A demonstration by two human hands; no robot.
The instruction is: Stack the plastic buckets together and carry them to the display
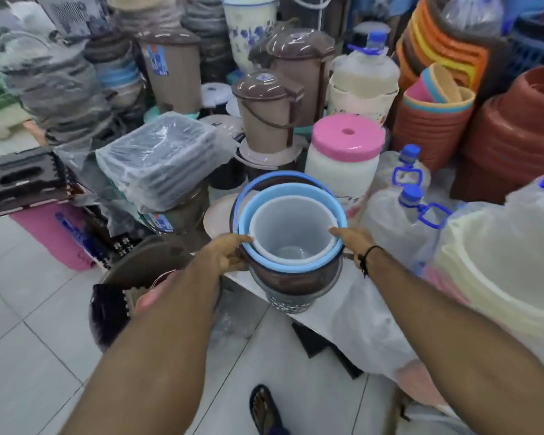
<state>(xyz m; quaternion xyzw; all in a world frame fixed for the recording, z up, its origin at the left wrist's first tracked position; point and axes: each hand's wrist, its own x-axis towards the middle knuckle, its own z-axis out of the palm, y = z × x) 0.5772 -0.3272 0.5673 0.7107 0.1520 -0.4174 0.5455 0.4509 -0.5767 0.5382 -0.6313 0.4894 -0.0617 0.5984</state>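
A stack of nested plastic buckets (291, 237) is held out in front of me at the middle of the view. The innermost is pale grey, set inside a light blue one, then a dark brown one with a blue handle, over a speckled dark one at the bottom. My left hand (225, 254) grips the left rim. On the right rim, my right hand (350, 241) grips too, a black band on its wrist. The stack hovers at the edge of a white shelf (327, 306).
Shop goods crowd the space ahead: brown lidded buckets (269, 116), a pink-lidded white jar (346, 152), clear water jugs (399, 224), wrapped trays (161, 158), terracotta basin stacks (515, 130). A dark basket (113, 312) stands on the tiled floor at left. My sandalled foot (264, 409) is below.
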